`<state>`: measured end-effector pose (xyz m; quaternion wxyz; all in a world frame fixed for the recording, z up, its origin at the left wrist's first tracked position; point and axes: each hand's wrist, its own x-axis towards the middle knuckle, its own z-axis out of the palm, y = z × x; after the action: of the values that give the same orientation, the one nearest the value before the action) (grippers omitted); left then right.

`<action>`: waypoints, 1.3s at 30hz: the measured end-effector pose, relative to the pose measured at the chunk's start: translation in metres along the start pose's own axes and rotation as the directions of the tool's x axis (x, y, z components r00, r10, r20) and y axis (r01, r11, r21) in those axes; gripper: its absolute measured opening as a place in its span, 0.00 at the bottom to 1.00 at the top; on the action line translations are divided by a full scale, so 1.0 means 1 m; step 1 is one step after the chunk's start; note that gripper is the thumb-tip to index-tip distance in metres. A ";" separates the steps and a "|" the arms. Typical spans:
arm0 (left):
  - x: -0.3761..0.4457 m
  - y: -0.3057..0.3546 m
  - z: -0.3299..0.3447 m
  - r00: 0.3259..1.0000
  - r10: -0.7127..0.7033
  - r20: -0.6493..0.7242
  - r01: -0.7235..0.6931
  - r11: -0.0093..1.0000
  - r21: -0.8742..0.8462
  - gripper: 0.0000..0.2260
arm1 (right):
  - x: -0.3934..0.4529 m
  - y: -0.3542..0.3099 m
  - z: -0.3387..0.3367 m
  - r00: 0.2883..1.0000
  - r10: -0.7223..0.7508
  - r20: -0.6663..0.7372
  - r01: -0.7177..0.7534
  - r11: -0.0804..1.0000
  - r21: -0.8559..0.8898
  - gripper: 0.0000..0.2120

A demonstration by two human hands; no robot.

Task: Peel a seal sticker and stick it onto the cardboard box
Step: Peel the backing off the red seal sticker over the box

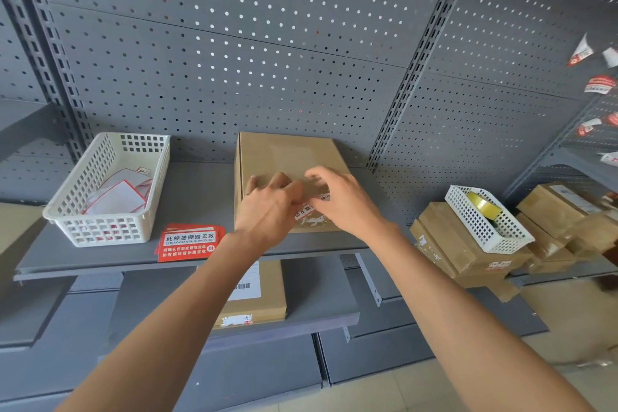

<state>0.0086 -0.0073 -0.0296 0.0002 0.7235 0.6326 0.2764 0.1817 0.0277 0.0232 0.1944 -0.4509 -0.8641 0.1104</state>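
Note:
A brown cardboard box (284,157) lies flat on the grey shelf (187,191). A seal sticker (309,211) with red and white print sits over the box's near top edge and front face. My left hand (267,202) rests on the near left part of the box, fingers spread and pressing beside the sticker. My right hand (341,201) presses its fingertips on the sticker from the right. Most of the sticker is hidden under both hands. A small stack of red seal stickers (189,242) lies on the shelf left of the box.
A white basket (100,231) with peeled backing papers stands at the shelf's left. To the right, stacked cardboard boxes (468,251) carry a white basket (485,231) with a tape roll (481,206). Another box (264,298) lies on the lower shelf. Stickers hang on the right pegboard (598,84).

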 end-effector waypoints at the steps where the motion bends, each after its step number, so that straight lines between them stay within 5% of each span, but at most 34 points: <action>1: 0.000 0.000 0.000 1.000 -0.003 0.001 0.003 1.000 -0.001 0.05 | -0.001 0.003 -0.002 1.000 0.012 0.010 -0.011 1.000 -0.018 0.18; 6: 0.001 0.001 0.001 1.000 -0.014 0.009 0.014 0.999 0.042 0.05 | -0.002 0.010 0.001 1.000 0.022 0.015 -0.021 0.998 -0.060 0.03; 20: 0.003 0.010 -0.002 0.999 -0.021 0.037 0.017 0.993 0.113 0.06 | -0.005 0.009 0.005 0.998 -0.039 -0.059 0.031 0.991 -0.132 0.04; 39: 0.001 0.020 -0.009 0.997 -0.040 0.062 0.028 0.984 0.175 0.10 | -0.010 0.017 0.003 1.000 0.027 0.002 -0.027 1.000 0.004 0.07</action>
<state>0.0233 -0.0135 -0.0150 -0.0378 0.7184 0.6662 0.1964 0.1981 0.0294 0.0116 0.1929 -0.4620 -0.8579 0.1154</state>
